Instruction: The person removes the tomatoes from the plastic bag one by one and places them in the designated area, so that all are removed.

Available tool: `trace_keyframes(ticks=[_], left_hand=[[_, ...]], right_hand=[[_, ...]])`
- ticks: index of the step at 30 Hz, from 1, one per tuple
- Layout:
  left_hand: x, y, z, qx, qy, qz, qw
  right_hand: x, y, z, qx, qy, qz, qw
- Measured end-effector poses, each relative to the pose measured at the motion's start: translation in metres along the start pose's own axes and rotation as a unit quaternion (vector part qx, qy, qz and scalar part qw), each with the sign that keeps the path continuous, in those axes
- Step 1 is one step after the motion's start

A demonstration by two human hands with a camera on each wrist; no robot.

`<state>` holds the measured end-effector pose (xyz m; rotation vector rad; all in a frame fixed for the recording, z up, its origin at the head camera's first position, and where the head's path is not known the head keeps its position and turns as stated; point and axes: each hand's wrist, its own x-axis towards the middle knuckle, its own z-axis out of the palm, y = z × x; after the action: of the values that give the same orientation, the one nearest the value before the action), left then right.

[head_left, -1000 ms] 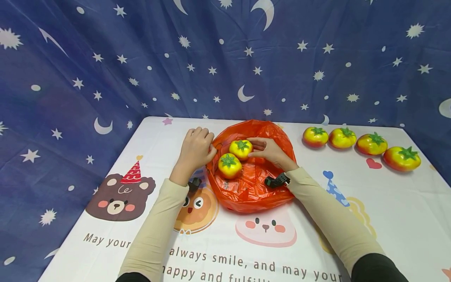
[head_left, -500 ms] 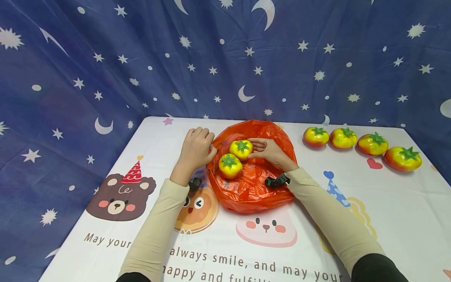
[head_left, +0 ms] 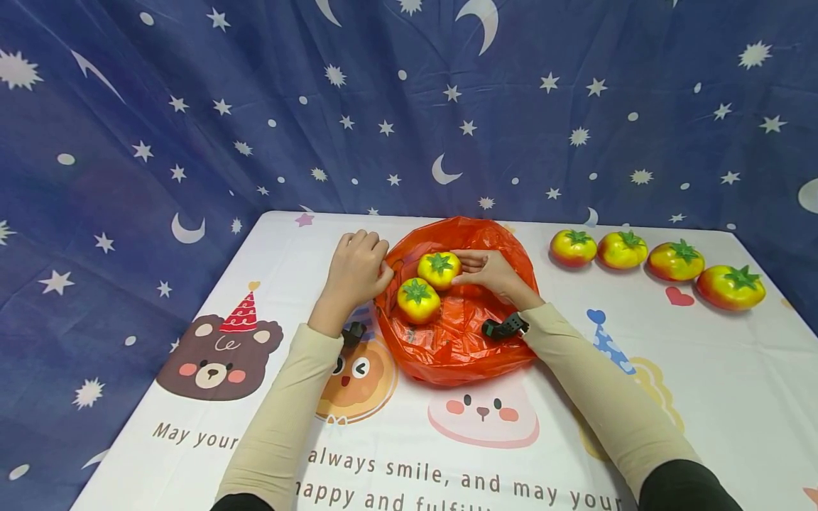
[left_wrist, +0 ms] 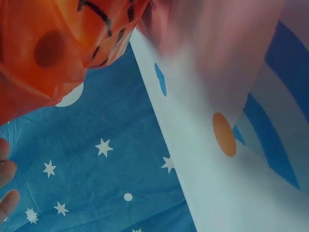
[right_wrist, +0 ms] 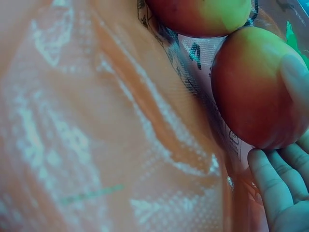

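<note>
The left hand [head_left: 358, 268] has its fingers curled at the left rim of the red plastic bag [head_left: 469, 358], pinching it. In the left wrist view, the bag [left_wrist: 36, 63] hangs above the curled fingertips [left_wrist: 7, 166]. Inside the open bag lie two yellow-red tomatoes. The right hand [head_left: 495, 275] reaches in over the bag and holds the rear tomato [head_left: 439, 270], thumb on one side and fingers on the other. Front left of it sits the other tomato [head_left: 418, 304]. The right wrist view has the held tomato [right_wrist: 256, 92] between thumb and fingers [right_wrist: 277, 186].
A row of several tomatoes [head_left: 674, 262] lies at the table's back right. The white tablecloth [head_left: 377, 490] bears printed animal faces and words. Behind the table hangs a blue curtain [head_left: 383, 92] with stars and moons.
The rear tomato and the right hand have shifted very slightly, a little back and to the right. The left hand and the bag look unchanged.
</note>
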<state>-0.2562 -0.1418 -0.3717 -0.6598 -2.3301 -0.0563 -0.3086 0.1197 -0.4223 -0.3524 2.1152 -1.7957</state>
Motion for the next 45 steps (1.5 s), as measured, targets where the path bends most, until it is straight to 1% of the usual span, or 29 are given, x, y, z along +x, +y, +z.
trace_keyframes(ticks=[5,12,22,30,37,45], left_hand=[[0.000,0.000,0.000,0.000,-0.003,0.000,1.0000],[0.000,0.001,-0.001,-0.001,-0.007,-0.001,1.0000],[-0.001,0.000,0.001,-0.002,-0.001,0.003,1.0000],[-0.001,0.001,-0.002,-0.005,0.000,0.000,1.0000],[0.000,0.001,0.000,-0.003,0.006,0.003,1.0000],[0.000,0.001,0.000,-0.004,-0.003,0.002,1.0000]], right_hand=[[0.000,-0.001,-0.001,-0.001,0.000,-0.010,1.0000],[-0.002,-0.005,-0.003,-0.016,0.001,-0.024,0.9996],[-0.004,-0.010,-0.006,-0.032,0.011,-0.022,0.9992],[-0.004,-0.015,-0.009,-0.024,0.009,-0.033,0.9991],[-0.006,-0.020,-0.012,-0.021,0.018,-0.042,0.9988],[-0.007,-0.026,-0.015,-0.030,0.019,-0.039,0.9986]])
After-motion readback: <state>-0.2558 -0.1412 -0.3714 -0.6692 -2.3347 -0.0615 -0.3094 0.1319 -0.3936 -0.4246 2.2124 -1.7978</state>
